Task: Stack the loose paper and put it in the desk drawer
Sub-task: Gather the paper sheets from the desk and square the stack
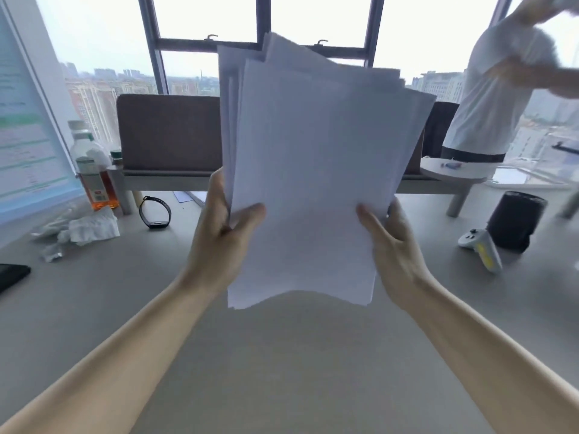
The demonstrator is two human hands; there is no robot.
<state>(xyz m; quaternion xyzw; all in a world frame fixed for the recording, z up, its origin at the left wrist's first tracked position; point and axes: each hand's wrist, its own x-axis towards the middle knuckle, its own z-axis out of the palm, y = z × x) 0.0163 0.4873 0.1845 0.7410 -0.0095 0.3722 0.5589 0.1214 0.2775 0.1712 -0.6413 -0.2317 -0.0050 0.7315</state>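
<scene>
A stack of white paper sheets (310, 170) is held upright in the air above the grey desk (282, 355), its top edges fanned and uneven. My left hand (224, 236) grips the stack's lower left edge, thumb on the front. My right hand (393, 242) holds the lower right edge, thumb on the front, fingers behind. The bottom edge of the stack hangs clear of the desk surface. No drawer is in view.
On the left stand a monitor (28, 126), bottles (91, 164), crumpled tissue (91, 228), a wristband (155, 211) and a black phone (12, 275). On the right sit a dark cylinder (515, 219) and a white controller (481, 249). A person in a white shirt (498, 98) stands back right.
</scene>
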